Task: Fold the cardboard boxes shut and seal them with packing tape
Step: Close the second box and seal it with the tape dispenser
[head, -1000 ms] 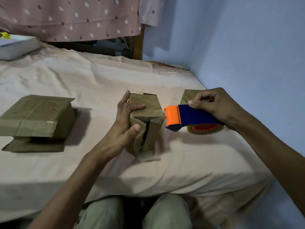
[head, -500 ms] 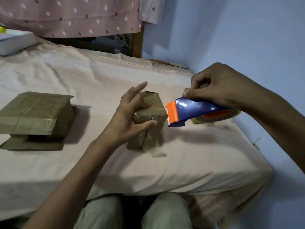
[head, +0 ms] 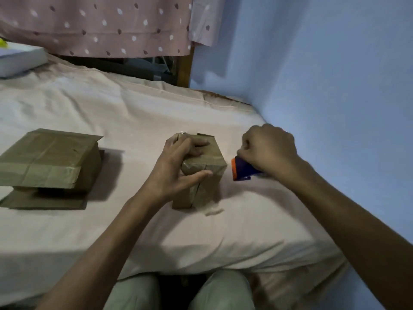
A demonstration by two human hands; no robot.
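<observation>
The small box [head: 202, 168] is gripped from its left by the left hand [head: 178, 166], fingers laid over the top, thumb curled against the near face. Just right of it, the tape dispenser [head: 242, 172] is clenched in the right hand [head: 269, 151]; its roll is probably hidden beneath. Both rest on the bed [head: 134, 121]. Farther left lies a taped box [head: 48, 158]. Beyond are a curtain [head: 100, 23] and blue wall [head: 324, 74].

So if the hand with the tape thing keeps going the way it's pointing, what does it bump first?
Probably the small cardboard box. The right hand aims the tape dispenser leftward at the box's right side, with only bare sheet between. The left hand is on the box's far side.
</observation>
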